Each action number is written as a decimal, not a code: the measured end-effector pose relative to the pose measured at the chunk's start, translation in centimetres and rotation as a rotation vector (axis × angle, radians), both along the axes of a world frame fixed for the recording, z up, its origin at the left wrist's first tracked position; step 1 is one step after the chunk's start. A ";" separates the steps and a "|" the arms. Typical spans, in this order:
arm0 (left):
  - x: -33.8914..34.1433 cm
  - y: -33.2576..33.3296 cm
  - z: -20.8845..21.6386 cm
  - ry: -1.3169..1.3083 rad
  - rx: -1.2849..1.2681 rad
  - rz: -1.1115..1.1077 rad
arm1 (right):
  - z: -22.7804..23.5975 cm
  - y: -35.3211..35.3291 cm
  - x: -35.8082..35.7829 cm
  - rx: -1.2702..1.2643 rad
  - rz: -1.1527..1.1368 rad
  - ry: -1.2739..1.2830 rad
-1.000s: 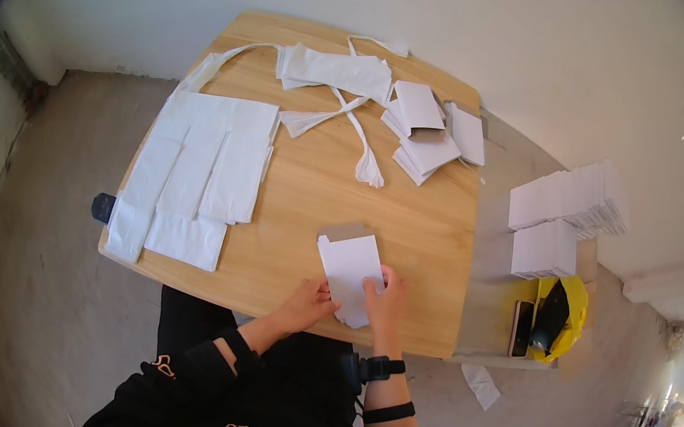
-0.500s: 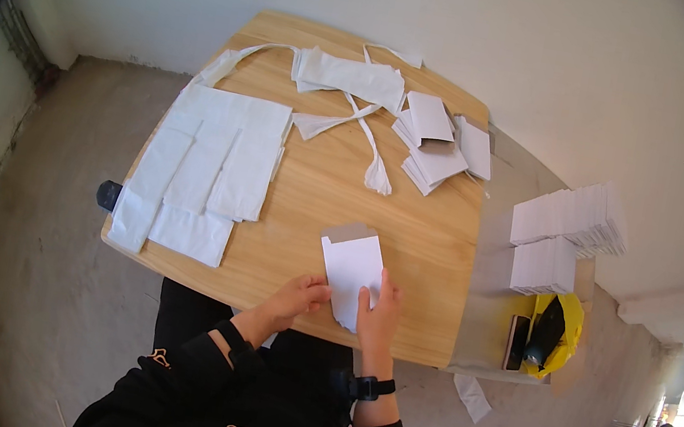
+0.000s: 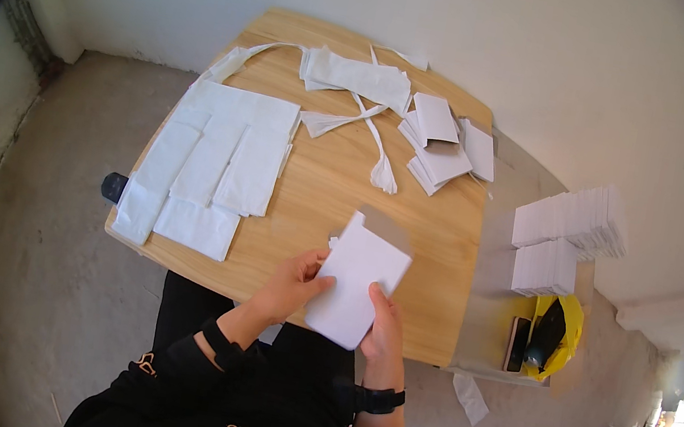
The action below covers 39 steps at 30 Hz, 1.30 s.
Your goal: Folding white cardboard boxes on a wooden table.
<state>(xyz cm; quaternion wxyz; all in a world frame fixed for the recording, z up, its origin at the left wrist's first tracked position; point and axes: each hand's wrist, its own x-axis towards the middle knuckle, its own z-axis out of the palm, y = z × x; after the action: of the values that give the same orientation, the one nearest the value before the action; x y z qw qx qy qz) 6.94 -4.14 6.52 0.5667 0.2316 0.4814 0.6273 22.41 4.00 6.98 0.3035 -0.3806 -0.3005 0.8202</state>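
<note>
Head view: left hand (image 3: 293, 282) and right hand (image 3: 385, 325) gripped the white carton (image 3: 357, 284) by its sides, over the near edge of the bench (image 3: 438, 270). I judged uneven squeezing could crease it.

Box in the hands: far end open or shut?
Open: at the far end of the box, its grey flap extends past the white edge, not tucked in. Contents: cannot tell.

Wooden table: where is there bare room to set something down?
Bare table shows between the white sheets at left and the held box, and between the right hand and the table's right edge. Crowded: the far side, with white strips and stacked boxes.
</note>
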 end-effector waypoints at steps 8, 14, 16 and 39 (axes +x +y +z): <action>-0.1 -1.8 4.9 0.697 -0.079 -0.131 | 1.2 1.4 -0.3 -0.213 -0.067 0.085; -0.4 -2.3 6.4 1.291 0.351 -0.193 | 0.3 1.5 0.5 -0.319 0.005 0.214; -0.1 -2.1 5.7 1.142 0.337 -0.252 | 0.3 1.0 0.1 -0.241 -0.014 0.193; 1.0 -2.7 7.0 0.378 0.061 0.001 | 0.8 -0.2 -0.8 -0.078 -0.116 0.323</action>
<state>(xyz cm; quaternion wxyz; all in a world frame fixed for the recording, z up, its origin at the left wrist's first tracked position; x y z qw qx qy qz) 7.98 -6.79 13.48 0.4588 0.3618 0.5602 0.5872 21.64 3.85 7.75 0.3795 -0.2721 -0.1932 0.8629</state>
